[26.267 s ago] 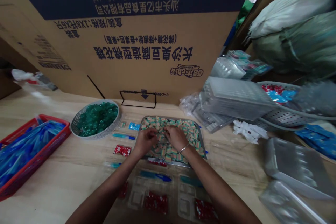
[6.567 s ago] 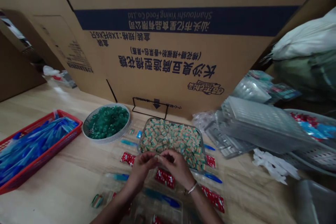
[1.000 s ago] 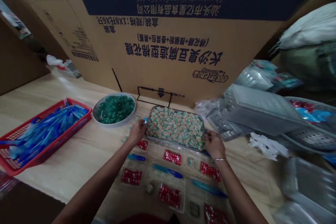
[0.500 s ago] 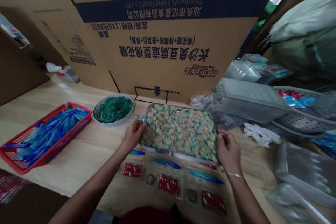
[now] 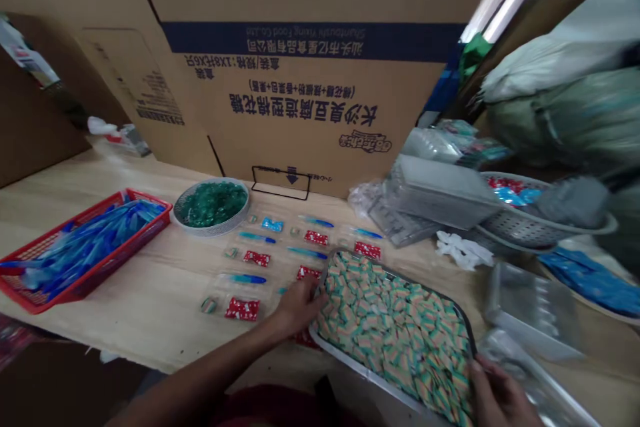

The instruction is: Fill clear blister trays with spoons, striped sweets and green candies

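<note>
Head view: left hand, right hand each clamped on one candy tray; one red basket.

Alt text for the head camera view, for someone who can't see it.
Two hands grip a metal tray heaped with striped candies: left hand on its left edge, right hand at its near right corner. Beyond, on the table, lie red sachets, a round basket of green candies and a red basket.

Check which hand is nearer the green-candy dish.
Left. The left hand holds the tray's left edge, nearest the green-candy dish; the right hand holds the tray's near right corner, much farther away.
</note>
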Motion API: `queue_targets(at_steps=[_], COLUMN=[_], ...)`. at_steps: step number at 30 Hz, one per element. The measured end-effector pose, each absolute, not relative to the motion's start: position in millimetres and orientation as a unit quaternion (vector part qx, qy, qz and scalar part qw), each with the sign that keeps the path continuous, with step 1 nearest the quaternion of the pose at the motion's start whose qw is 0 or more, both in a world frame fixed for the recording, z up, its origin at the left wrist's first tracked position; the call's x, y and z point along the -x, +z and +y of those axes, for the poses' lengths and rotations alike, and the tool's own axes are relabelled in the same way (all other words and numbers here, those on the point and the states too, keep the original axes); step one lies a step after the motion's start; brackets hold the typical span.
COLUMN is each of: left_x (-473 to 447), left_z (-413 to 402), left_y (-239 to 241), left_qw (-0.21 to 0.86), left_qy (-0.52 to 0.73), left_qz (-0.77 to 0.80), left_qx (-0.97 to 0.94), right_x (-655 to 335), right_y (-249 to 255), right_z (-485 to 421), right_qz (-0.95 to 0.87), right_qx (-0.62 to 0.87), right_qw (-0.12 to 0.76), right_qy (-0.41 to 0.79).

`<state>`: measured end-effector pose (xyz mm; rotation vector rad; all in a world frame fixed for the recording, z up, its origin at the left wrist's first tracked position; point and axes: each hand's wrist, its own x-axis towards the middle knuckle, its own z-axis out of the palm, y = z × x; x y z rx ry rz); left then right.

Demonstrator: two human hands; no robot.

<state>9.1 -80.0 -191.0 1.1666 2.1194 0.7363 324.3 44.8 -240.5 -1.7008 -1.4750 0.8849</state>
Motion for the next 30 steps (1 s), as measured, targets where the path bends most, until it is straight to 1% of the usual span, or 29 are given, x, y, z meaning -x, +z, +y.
queue_targets(at_steps=[3,6,8,10,12,13,15,17,19,22,25,27,30], left_x=[-7,-5,-3,-2,-3,-3,-6,-9,-10,-10,-9,-10,-14], left_z=[-61,-58,-60,-59,-54,-50,-44,-40,-39,-42,-48,-52,-54], left_y=[-196,-198,-194,-188,-183,-182,-184,-188,-192,-195,-195,-194,-196], left_qw=[0.270,0.263,0.241,0.189,0.132,0.111,0.093,0.076,0.057,0.056,0.101,0.168,0.315], left_qy=[0.194,0.172,0.168,0.168,0.154,0.140,0.106,0.086,0.089,0.144,0.258,0.352,0.485], left_qz=[0.823,0.824,0.827,0.825,0.806,0.793,0.772,0.766,0.762,0.744,0.716,0.708,0.682], left_qx=[-0.461,-0.471,-0.478,-0.505,-0.557,-0.583,-0.619,-0.632,-0.639,-0.650,-0.641,-0.589,-0.448], right_x=[-321,-322,-323,-322,-313,-306,-284,-255,-222,-176,-149,-145,-156], right_y=[-251,-254,-249,-240,-228,-223,-213,-205,-200,-198,-202,-205,-208], right_z=[50,52,54,58,61,61,61,56,49,41,38,39,42], right_qz=[-0.591,-0.633,-0.683,-0.735,-0.774,-0.788,-0.810,-0.830,-0.851,-0.883,-0.902,-0.903,-0.884], right_qx=[0.649,0.643,0.628,0.592,0.542,0.516,0.460,0.401,0.348,0.305,0.318,0.319,0.302], right_qw=[0.350,0.322,0.302,0.299,0.311,0.317,0.319,0.307,0.283,0.235,0.195,0.191,0.215], right_qy=[0.328,0.286,0.220,0.137,0.101,0.114,0.175,0.237,0.273,0.268,0.218,0.213,0.284])
